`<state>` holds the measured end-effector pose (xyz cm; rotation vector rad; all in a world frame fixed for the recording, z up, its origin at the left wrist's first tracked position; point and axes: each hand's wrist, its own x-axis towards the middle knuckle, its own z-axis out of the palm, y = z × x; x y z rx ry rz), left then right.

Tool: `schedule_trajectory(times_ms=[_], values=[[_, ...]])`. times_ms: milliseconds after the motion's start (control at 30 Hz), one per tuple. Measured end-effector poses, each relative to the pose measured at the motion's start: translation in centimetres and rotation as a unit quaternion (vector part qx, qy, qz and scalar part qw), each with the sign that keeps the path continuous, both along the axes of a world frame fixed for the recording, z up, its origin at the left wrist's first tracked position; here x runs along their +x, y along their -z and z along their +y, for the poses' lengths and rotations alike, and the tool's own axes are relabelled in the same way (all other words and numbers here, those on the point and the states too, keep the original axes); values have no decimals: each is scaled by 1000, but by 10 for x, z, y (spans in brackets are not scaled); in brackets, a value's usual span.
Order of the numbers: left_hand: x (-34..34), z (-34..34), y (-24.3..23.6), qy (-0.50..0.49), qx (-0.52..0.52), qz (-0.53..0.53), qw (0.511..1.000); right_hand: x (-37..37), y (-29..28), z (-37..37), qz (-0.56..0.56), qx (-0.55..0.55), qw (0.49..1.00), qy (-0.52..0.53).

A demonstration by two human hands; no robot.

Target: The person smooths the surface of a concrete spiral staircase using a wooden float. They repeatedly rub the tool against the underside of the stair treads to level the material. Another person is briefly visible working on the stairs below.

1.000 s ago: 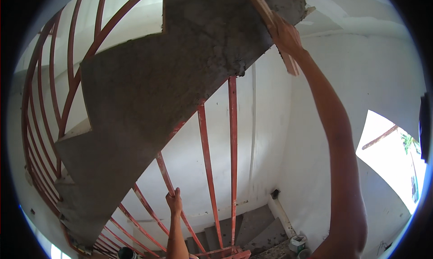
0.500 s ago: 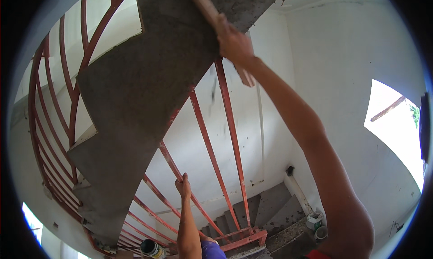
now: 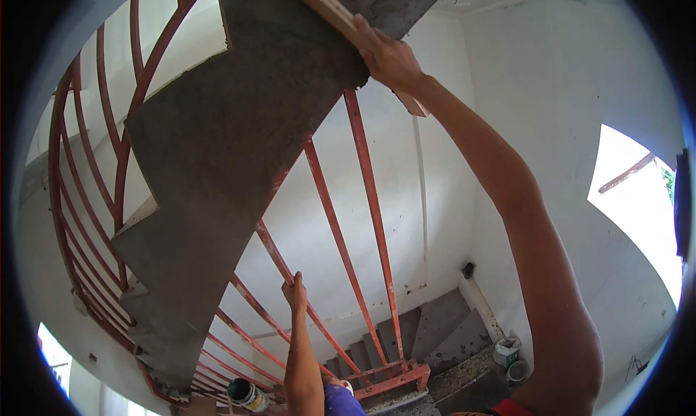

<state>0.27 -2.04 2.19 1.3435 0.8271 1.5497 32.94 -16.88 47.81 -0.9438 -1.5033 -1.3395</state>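
Observation:
Raised high, my right hand (image 3: 394, 61) is closed around a long wooden board (image 3: 330, 10), which lies slantwise against the grey plastered side of the staircase (image 3: 206, 137). The board's lower end sticks out past the plaster's edge, below my wrist. Lower down, my left hand (image 3: 295, 293) is wrapped around a slanting red metal railing bar (image 3: 272, 253). More red bars stand on both sides of it, running down from the staircase's edge.
Grey steps (image 3: 442, 329) lie far below, beyond a red rail (image 3: 395, 384). A dark-mouthed bucket (image 3: 246, 394) is at the lower left of my left arm. White containers (image 3: 507, 352) stand in the lower right corner. Curved red railings (image 3: 72, 198) rise at left; a bright window opening (image 3: 634, 206) is at right.
My right hand and the board have shifted slightly up and to the right along the plaster. My left hand keeps its hold on the railing bar.

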Motion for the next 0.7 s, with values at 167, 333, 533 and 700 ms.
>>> schedule_trajectory(times_ms=[167,333,533,700], values=[[-11,-1,3,-12,-9,18,1000,4,9,-8,-138,-100,981,98],[0,-1,-1,-12,1,14,1000,24,-59,-15,-80,63,989,106],[-6,1,4,-41,-1,48,998,29,-26,-9,-182,-83,973,112],[-3,7,10,-35,12,50,998,40,-65,-7,-250,48,962,97]])
